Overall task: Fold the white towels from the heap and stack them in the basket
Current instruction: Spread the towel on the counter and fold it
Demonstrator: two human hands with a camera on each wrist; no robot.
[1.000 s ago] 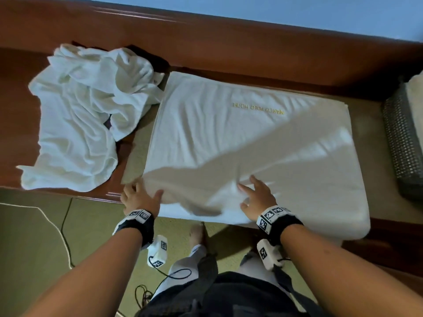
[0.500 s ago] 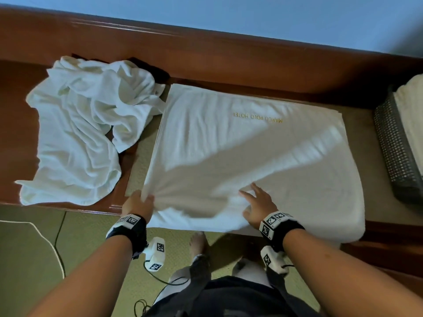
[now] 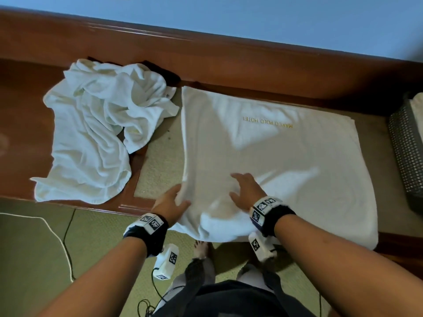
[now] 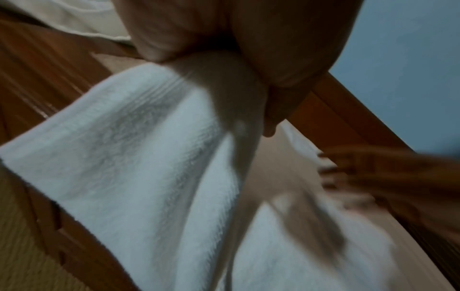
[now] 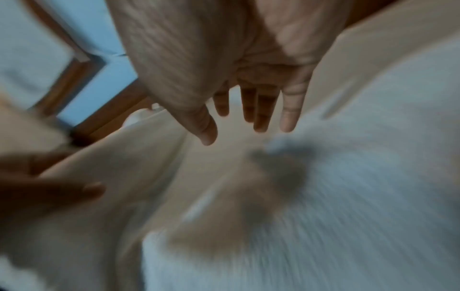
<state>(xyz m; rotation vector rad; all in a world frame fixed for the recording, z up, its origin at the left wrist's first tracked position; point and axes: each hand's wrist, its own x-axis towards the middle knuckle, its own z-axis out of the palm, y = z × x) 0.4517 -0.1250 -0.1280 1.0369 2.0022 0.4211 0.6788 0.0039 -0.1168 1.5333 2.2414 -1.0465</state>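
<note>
A white towel (image 3: 270, 156) with gold lettering lies spread on the wooden bench (image 3: 206, 65), its near edge hanging over the front. My left hand (image 3: 174, 201) grips the towel's near left corner, the cloth (image 4: 149, 157) bunched between thumb and fingers. My right hand (image 3: 247, 188) lies on the towel a little to the right, its fingers (image 5: 288, 110) straight and spread. A heap of crumpled white towels (image 3: 98, 138) sits on the bench to the left. The dark woven basket (image 3: 407, 152) stands at the right edge with white cloth inside it.
A beige mat (image 3: 160, 170) lies under the towel on the bench. Behind the bench rises a wooden rail and a blue wall (image 3: 297, 19). Cables (image 3: 64, 239) run over the green floor by my feet.
My left hand has shifted right along the near edge and taken hold of the towel's corner. My right hand has slid a little farther onto the towel.
</note>
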